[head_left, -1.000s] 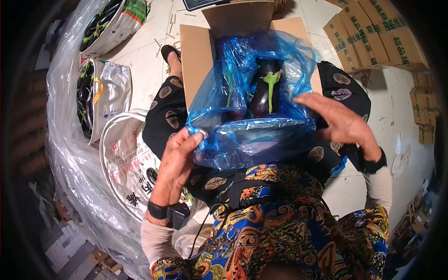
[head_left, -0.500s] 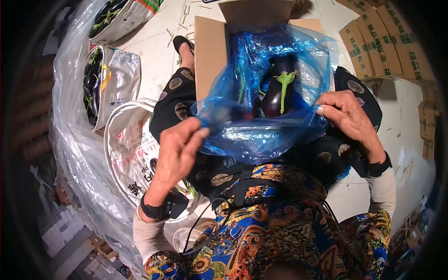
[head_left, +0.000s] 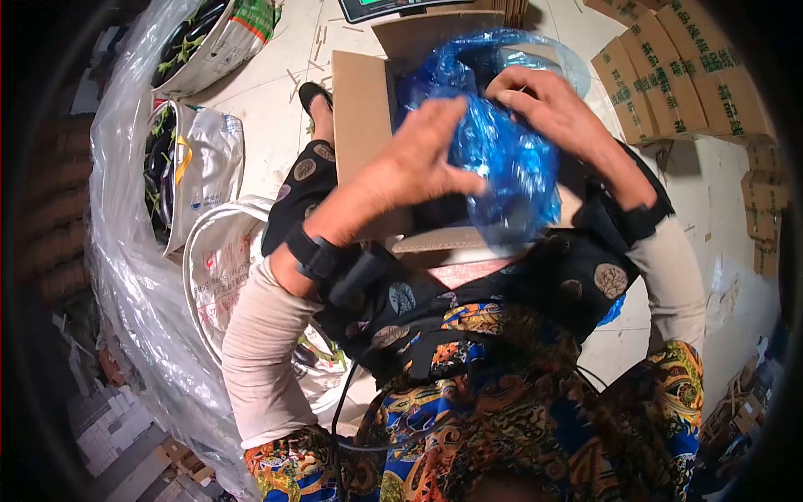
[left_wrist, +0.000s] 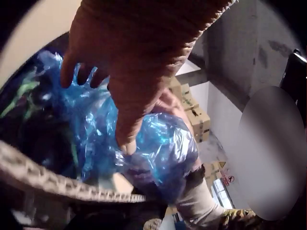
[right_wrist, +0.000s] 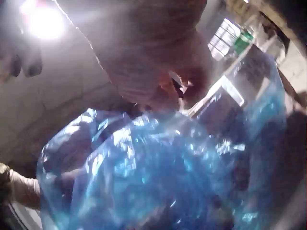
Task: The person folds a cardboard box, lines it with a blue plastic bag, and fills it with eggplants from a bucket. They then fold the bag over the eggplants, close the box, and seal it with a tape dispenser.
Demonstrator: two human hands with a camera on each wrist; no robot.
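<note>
Left hand (head_left: 422, 163): fingers apart and fairly straight, pressing the blue plastic bag (head_left: 506, 171).
Right hand (head_left: 548, 105): fingers curled over the bag's bunched top, gripping it.
Bag: thin, crinkled, glossy film, bulging from the cardboard box (head_left: 361, 109) between the knees.
Box: matte brown, flaps open.

The pale concrete floor (head_left: 263, 109) carries white woven sacks of dark aubergines (head_left: 205, 163) left of the fingers (head_left: 449, 113), and flat printed brown cardboard cartons (head_left: 669, 75) to their right.
</note>
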